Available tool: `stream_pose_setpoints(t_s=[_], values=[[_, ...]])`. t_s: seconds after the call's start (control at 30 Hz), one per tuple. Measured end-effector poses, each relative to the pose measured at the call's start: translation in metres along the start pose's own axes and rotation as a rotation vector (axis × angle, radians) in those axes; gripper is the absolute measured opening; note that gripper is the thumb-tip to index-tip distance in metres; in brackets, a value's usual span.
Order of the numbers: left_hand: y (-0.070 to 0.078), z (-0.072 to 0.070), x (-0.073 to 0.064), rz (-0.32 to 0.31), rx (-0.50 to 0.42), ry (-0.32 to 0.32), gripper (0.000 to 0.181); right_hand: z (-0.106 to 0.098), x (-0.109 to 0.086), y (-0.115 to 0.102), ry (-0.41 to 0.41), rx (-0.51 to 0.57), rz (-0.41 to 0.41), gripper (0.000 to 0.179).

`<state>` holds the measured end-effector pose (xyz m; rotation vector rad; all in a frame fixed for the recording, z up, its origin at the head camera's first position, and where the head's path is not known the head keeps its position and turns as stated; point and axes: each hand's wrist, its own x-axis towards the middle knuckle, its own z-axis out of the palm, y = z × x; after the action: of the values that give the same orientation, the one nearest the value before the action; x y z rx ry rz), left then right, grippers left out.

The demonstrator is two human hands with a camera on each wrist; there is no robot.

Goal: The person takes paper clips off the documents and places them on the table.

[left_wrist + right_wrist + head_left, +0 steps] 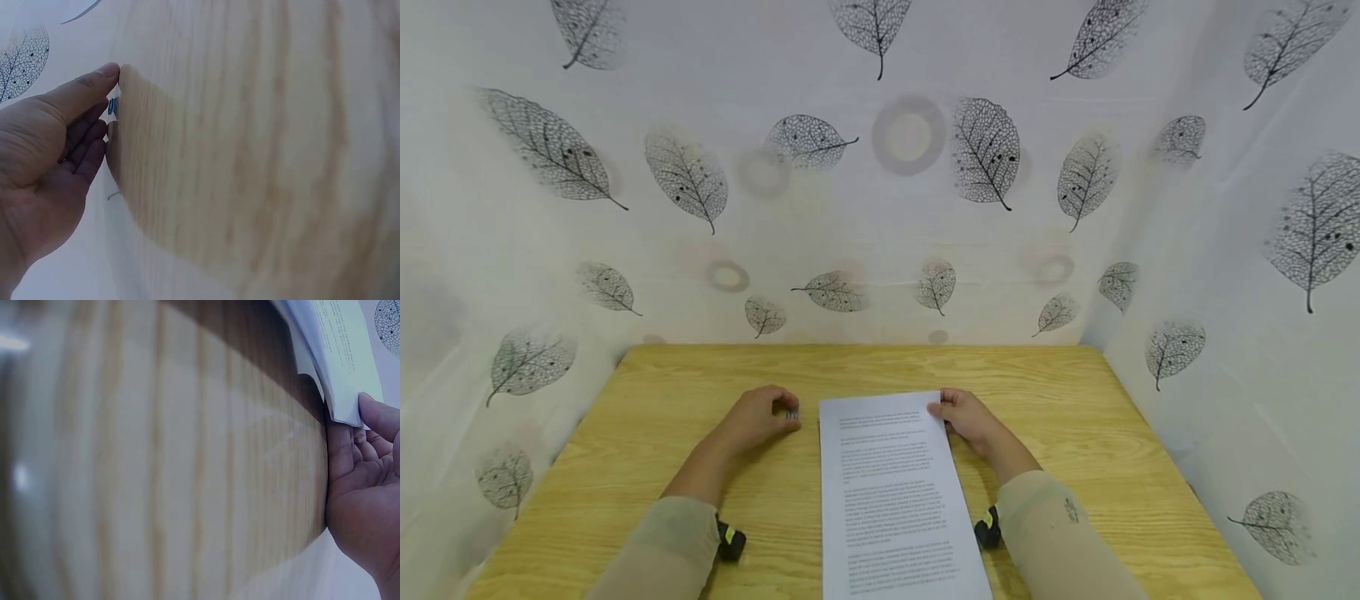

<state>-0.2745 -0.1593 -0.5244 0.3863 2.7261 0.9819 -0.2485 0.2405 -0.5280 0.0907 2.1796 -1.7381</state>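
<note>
A stack of printed paper sheets (887, 492) lies lengthwise on the wooden table, its near end cut off by the head view's lower edge. My right hand (966, 419) grips its far right corner. In the right wrist view, the thumb (380, 417) lies on top of the printed paper (342, 362), with the other fingers underneath. Left of the sheets, my left hand (760, 421) rests at the table, thumb and fingers spread around some small bluish metallic pieces (792, 413). The left wrist view shows these bluish pieces (112, 106) past the gap between thumb and fingers.
The wooden table (662, 400) runs back to a white leaf-patterned curtain (850, 217), which also hangs along both sides. Small black devices sit at the left wrist (731, 542) and at the right wrist (988, 529).
</note>
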Motion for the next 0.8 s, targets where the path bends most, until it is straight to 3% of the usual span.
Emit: stream_pose_setpoints(t_s=[0.37,0.8], values=[[0.0017,-0.0044,0.0014,0.019,0.024,-0.017,0.029,0.0003,-0.0021,-0.004,0.006,-0.005,0.003,0.023],[0.0008,-0.0033,-0.0006,0.035,0.012,-0.034,0.037,0.001,-0.0029,-0.0022,0.022,-0.017,0.008,0.023]])
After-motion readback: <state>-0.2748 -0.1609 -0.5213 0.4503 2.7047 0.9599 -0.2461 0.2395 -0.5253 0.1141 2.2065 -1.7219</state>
